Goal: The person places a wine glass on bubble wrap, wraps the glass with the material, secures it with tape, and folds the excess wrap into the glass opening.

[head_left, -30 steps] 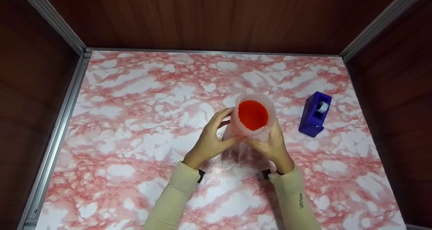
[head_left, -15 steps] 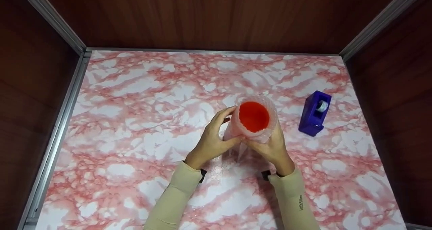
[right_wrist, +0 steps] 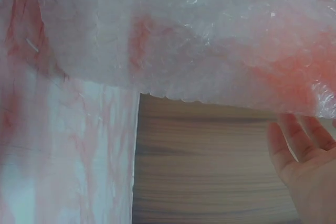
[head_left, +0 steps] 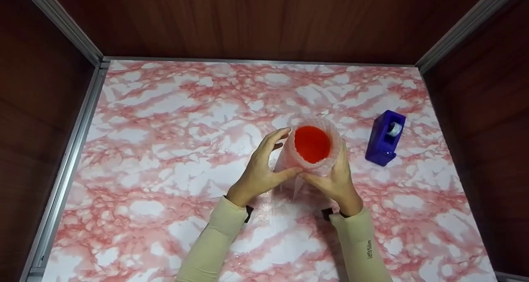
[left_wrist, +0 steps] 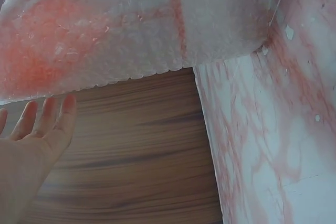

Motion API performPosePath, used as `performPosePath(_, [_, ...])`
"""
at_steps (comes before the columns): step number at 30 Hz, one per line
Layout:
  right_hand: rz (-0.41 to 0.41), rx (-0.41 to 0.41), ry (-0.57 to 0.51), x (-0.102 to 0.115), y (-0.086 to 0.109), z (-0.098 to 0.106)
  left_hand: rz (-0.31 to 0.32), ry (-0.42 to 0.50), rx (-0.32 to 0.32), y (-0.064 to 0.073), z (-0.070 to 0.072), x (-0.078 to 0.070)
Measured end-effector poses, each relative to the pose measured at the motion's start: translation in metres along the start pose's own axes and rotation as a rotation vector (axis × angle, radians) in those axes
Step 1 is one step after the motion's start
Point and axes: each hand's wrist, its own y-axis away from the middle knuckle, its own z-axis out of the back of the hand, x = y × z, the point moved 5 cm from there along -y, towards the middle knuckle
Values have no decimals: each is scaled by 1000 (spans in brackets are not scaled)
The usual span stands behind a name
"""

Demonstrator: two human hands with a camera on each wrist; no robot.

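Note:
A tube of clear bubble wrap (head_left: 285, 161) stands in the middle of the head view, wound around something with a round orange-red face (head_left: 312, 144). The wrap's edge rises in a ring around that face. My left hand (head_left: 258, 172) holds the tube from the left and my right hand (head_left: 337, 182) from the right. Both thumbs meet at its near side. In the left wrist view the wrap (left_wrist: 131, 35) shows an orange tint at one end, with fingertips close below it. The right wrist view also shows the wrap (right_wrist: 205, 61); its lower end reaches down by the tabletop.
A purple tape dispenser (head_left: 385, 138) with a roll of clear tape (head_left: 394, 129) stands to the right on the red-and-white marbled table (head_left: 165, 141). Dark wood panels (head_left: 256, 21) with metal edging enclose the back and both sides.
The wrapped tube has shifted slightly right and toward me, with both hands moving along. My left thumb has slid a little to the right. The tape dispenser has stayed put.

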Motion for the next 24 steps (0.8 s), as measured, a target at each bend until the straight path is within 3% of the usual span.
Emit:
performPosePath(5, [15,28,-51,-6,-4,-2,-22,-7,16,-2,-2,2])
performPosePath(10, [-16,52,-98,-16,-2,-4,3,-24,36,1,-5,9])
performPosePath(24, [-95,30,14,-30,14,-7,62,-45,74,11,-11,27])
